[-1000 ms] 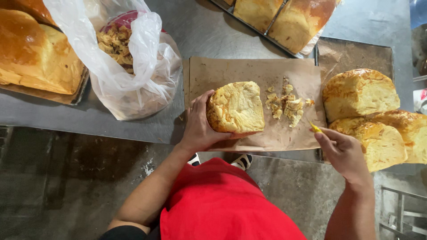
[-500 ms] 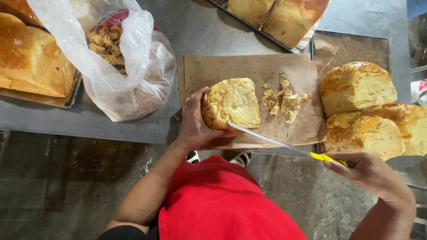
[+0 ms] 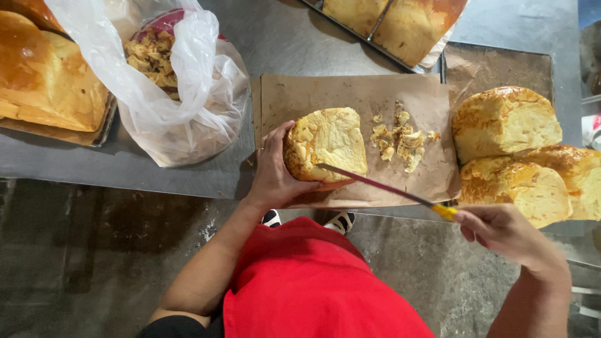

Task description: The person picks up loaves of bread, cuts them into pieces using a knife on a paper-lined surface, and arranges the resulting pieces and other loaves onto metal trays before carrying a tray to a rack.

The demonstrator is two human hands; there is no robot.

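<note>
While left hand [image 3: 275,178] cups loaf [image 3: 325,145] from its left, right hand [image 3: 504,235] pinches knife [image 3: 375,183]; blade lies diagonally, tip on loaf's near edge.

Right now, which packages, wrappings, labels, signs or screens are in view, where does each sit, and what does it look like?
Plastic bag: upper left on the metal table, thin, translucent white, crumpled open around a red-rimmed bowl of brown scraps.
Brown paper sheet: centre, flat rectangle under the bread loaf held by the left hand.
White liner: top centre, under the loaves in the tray.
Labels, signs, screens: none visible.
</note>
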